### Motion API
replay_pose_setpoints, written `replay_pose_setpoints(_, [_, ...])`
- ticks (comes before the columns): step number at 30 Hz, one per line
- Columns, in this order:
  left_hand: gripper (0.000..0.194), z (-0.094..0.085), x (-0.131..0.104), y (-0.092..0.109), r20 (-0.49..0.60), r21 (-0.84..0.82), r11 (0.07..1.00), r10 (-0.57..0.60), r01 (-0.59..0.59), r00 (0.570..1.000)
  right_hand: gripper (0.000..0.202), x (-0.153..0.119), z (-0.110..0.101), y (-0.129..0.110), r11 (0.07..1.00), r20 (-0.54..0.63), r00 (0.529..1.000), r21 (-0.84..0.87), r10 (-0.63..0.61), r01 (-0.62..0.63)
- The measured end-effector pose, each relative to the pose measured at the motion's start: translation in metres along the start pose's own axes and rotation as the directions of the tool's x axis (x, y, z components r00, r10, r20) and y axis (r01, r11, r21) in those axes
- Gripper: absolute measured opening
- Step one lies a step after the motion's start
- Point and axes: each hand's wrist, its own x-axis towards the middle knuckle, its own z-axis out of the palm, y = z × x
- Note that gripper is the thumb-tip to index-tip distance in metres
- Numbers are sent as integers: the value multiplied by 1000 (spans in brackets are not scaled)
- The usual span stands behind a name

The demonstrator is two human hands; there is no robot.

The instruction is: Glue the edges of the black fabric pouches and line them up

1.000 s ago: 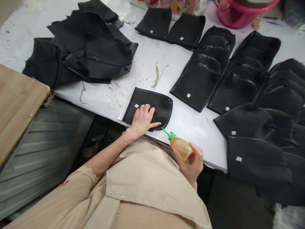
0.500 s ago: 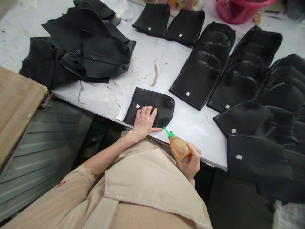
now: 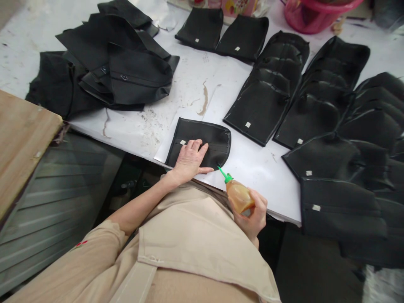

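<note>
A black flat piece with one rounded end and a small white tag lies at the table's front edge, partly over a white sheet. My left hand rests flat on it, fingers spread and thumb along its near edge. In my right hand is a squeeze bottle of amber liquid, fingers wrapped round it. Its green nozzle points up and left, the tip at the near rounded corner of the piece. Whether liquid is coming out is too small to tell.
Overlapping rows of similar black pieces cover the right side of the white table. A loose heap of black pieces lies at the left. At the back stands a pink basin. A wooden board juts in at the left.
The nozzle tip has shifted slightly right along the rounded corner. My left hand stays on the black piece, and the view has tilted a little.
</note>
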Motion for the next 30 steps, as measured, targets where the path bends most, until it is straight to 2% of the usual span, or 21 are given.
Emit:
replay_pose_setpoints(9, [87,-3,1,1,34,77,997,-3,0,999,66,7,13,2,997,-7,997,8,-75,75])
replay_pose_setpoints(13, [88,-3,1,2,43,69,998,-13,10,999,62,9,7,0,996,2,996,-26,-88,88])
replay_pose_setpoints(19, [89,-4,3,1,37,50,999,-6,5,999,62,3,-4,-2,997,2,999,-63,-46,46])
replay_pose_setpoints(26, [83,-11,5,-24,35,-65,984,166,-163,986,68,1,-3,6,1000,20,1000,-10,23,-23])
replay_pose_setpoints(30, [81,-8,5,-23,2,-60,989,138,-138,990,68,0,-5,4,999,12,999,-1,41,-41])
